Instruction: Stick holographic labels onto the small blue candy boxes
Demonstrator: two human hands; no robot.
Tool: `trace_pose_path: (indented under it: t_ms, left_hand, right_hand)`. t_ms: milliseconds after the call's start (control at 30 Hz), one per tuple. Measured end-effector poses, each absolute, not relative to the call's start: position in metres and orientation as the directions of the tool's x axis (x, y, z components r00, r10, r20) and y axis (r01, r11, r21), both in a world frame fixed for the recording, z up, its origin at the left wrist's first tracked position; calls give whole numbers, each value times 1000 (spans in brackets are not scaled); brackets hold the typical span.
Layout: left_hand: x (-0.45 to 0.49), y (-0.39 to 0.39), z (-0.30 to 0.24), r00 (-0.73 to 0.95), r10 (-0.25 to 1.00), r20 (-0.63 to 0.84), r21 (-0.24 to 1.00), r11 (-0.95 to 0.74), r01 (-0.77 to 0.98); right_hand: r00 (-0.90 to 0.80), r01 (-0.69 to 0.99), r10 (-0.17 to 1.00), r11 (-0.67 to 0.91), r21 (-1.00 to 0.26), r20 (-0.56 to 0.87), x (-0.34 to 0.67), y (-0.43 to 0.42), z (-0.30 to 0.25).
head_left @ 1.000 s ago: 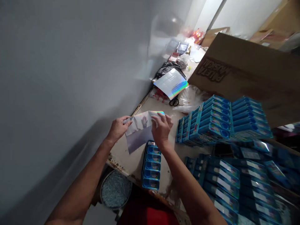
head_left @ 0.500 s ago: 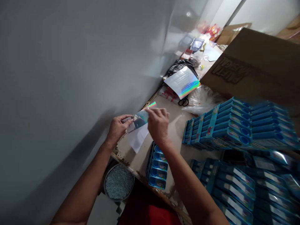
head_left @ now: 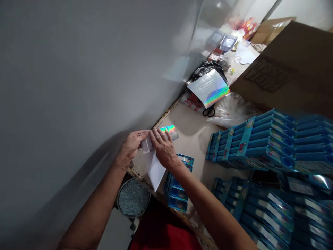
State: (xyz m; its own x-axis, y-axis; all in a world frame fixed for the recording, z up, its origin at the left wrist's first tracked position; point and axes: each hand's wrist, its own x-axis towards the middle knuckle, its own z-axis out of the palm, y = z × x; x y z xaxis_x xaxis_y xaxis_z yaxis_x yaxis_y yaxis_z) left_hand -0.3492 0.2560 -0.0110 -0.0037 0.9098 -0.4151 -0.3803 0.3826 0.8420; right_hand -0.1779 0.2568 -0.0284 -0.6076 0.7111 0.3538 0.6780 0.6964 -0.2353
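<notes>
My left hand [head_left: 131, 146] and my right hand [head_left: 163, 149] meet over the near left corner of the worktable [head_left: 194, 139], close to the grey wall. Both pinch a holographic sheet [head_left: 169, 130]; its white backing [head_left: 155, 169] hangs down below my hands. The shiny rainbow end sticks out to the right of my right fingers. A short row of blue boxes [head_left: 178, 185] stands on the table just under my right wrist.
Stacks of blue boxes [head_left: 265, 142] fill the table's right side, more [head_left: 262, 211] nearer me. A large brown carton [head_left: 291, 73], a second holographic sheet [head_left: 210, 88], scissors [head_left: 208, 111], clear plastic bags and a black bag lie further back. A round tub of pale granules [head_left: 133, 197] sits below the table edge.
My hands have come closer together and lower, toward the table corner. The sheet has been folded or peeled smaller, and its white backing now hangs lower. The view has shifted to the left.
</notes>
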Motion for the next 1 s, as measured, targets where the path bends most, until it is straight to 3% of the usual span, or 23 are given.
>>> trace_pose_path:
  t_ms: [233, 400, 533, 833, 1000]
  left_hand:
    - [-360, 255, -21, 31, 870, -492, 817, 474, -328]
    - [-364, 252, -20, 1, 878, -478, 859, 468, -210]
    - [-364, 250, -21, 19, 880, -475, 861, 470, -196]
    - [-365, 245, -29, -118, 871, -477, 873, 454, -179]
    - [-370, 240, -23, -92, 868, -487, 869, 472, -149]
  right_hand:
    - [-591, 658, 729, 684, -315, 346, -173, 245, -43]
    - [-512, 689, 769, 633, -352, 383, -172, 242, -45]
    - [-543, 676, 763, 645, -356, 351, -176, 247, -43]
    - [-548, 634, 782, 620, -462, 297, -190, 225, -49]
    - [-472, 696, 817, 576, -430, 330, -188, 227, -46]
